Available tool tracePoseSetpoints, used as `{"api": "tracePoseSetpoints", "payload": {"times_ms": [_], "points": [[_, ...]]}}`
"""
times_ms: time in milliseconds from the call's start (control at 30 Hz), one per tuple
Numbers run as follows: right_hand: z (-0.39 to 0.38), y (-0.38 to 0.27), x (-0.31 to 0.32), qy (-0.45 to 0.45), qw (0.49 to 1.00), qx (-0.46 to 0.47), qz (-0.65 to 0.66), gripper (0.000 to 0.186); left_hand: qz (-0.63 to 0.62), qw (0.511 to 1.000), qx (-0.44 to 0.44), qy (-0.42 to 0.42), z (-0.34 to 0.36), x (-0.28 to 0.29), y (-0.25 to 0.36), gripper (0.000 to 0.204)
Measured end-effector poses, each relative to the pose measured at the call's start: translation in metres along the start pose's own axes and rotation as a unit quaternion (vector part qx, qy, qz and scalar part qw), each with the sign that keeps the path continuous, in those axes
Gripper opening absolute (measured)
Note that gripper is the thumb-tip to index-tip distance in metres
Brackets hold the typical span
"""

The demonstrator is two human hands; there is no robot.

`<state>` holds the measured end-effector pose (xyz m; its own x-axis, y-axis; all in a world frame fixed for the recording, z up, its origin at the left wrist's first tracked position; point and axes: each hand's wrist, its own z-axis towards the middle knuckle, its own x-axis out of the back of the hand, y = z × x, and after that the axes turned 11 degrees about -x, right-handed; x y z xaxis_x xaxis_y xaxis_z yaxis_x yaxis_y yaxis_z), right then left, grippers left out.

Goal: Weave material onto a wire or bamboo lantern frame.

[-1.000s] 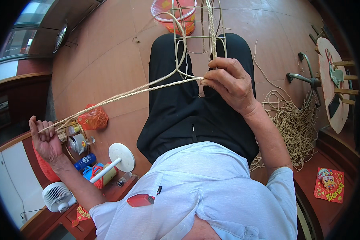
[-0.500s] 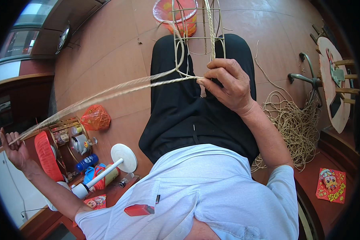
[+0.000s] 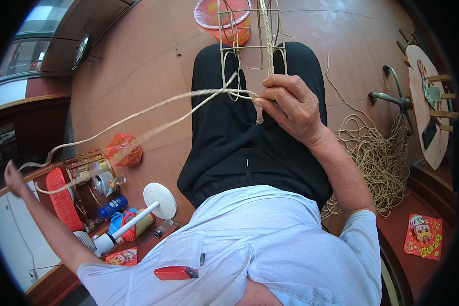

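Note:
A wire frame (image 3: 222, 49) stands upright between my knees, with twisted cord (image 3: 266, 38) running down its near side. My right hand (image 3: 293, 107) pinches the cord at the frame's lower end, thumb against fingers. From there two slack strands of pale cord (image 3: 153, 108) cross near the frame's corner and stretch out to the left. My left hand (image 3: 16, 178) is far out at the left, smeared by motion, its fingers unclear. One strand curves close to it, but whether the hand holds it does not show.
A heap of loose cord (image 3: 370, 163) lies on the floor at the right, beside a round wooden stool top (image 3: 427, 109). A red bucket (image 3: 201, 18) stands beyond the frame. At the left are a red basket (image 3: 64, 199), a blue bottle (image 3: 112, 206) and a white stand (image 3: 159, 201).
My left hand has moved slightly up and outward. The strands, taut before, now hang slack and curved, and the loop at the frame's corner has drawn smaller. My right hand stays in place.

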<state>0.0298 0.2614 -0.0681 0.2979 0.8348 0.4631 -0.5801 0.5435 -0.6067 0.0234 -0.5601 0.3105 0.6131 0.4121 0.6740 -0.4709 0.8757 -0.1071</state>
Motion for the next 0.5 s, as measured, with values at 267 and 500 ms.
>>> {"api": "tracePoseSetpoints", "payload": {"times_ms": [267, 500], "points": [[-0.001, -0.001, 0.002, -0.012, 1.000, -0.014, -0.005, 0.019, -0.501, 0.775, -0.308, -0.232, -0.293, 0.018, 0.441, 0.028], [-0.001, -0.004, 0.003, -0.020, 0.999, -0.040, -0.004, 0.017, -0.516, 0.670, -0.508, -0.166, -0.365, 0.025, 0.562, 0.029]]}}
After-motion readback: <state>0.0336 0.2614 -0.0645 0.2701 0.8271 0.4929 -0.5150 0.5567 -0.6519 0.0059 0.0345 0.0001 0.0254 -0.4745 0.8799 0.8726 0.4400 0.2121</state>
